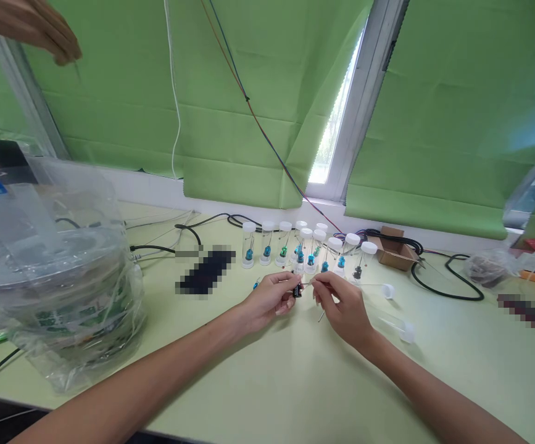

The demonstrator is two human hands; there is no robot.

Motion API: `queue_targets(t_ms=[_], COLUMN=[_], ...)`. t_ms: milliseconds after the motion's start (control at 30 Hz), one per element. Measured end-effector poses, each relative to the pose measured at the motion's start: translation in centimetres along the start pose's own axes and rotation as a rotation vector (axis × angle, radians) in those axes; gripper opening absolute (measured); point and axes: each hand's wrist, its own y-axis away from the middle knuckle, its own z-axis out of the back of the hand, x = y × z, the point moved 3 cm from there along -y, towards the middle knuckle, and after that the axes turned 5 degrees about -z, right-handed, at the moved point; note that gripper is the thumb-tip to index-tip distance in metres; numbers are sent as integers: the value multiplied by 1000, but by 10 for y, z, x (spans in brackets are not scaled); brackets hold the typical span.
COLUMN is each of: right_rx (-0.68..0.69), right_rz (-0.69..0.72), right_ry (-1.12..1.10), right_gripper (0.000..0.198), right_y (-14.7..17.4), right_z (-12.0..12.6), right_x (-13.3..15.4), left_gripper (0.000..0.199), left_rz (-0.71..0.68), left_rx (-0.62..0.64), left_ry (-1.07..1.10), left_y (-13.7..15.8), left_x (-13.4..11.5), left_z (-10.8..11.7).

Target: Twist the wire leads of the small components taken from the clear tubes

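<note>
1. Pinching the black piece (297,289) between thumb and fingers, the left hand (273,295) is over the middle of the bench (276,382), well in from its front edge.
2. Closed too, the right hand (341,303) grips a thin wire (307,283) at its fingertips; the wire reaches across to the black piece, though whether the two touch is too small to tell.
3. A thin rod (321,316) shows below the right hand's fingers; whether it is held or lies on the bench, I cannot tell.
4. A small blue bit (256,285) lies just beside the left hand.
5. Beyond both hands, towards the bench's back edge, clear tubes (267,243) with white caps stand upright in a cluster, with small blue, green or dark pieces inside.
6. Two more tubes (390,322) lie on their sides near the right hand, their capped ends towards the bench's right edge.
7. An open box (399,256) sits by the back edge, right of the cluster, with black cable (461,297) around it.
8. A bagged bucket (77,296) fills the bench's front left corner.
9. Above that corner, another person's hand (47,34) is closed on something thin, too blurred to name.
</note>
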Motion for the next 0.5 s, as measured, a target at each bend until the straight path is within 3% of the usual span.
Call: queue_targets(t_ms=[500], right_rx=[61], right_rz=[-40], right_ry=[11], right_gripper=[15], right_y=[-5], right_z=[1], right_x=[1], left_gripper=[36], left_rz=[-26], left_rx=[9], left_ry=[-238], left_y=[0], left_x=[-2], left_z=[4])
